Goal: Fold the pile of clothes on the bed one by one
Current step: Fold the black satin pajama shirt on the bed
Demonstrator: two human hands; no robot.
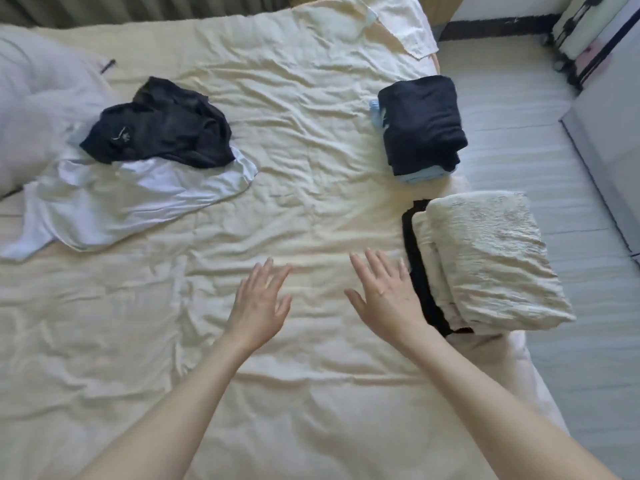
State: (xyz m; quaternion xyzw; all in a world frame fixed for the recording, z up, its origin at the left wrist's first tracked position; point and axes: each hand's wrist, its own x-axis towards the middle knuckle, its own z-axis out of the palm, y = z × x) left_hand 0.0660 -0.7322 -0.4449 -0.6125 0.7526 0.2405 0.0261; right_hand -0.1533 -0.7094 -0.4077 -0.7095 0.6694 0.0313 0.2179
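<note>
A crumpled black garment [162,133] lies on top of a spread white shirt [131,199] at the left of the bed [294,168]. At the right edge a folded dark navy garment [422,123] sits on a folded light blue piece [420,176]. Nearer to me, a folded cream textured garment [491,258] rests on a folded black one [420,271]. My left hand [259,306] and my right hand [388,299] hover over the bare sheet with fingers spread, holding nothing. The right hand is just left of the cream stack.
A grey-white pillow or duvet [38,98] bulges at the far left. A white cloth [405,22] lies at the bed's far corner. Pale floor [519,133] runs along the right side, with furniture [606,133] and a suitcase-like object [588,29] beyond it.
</note>
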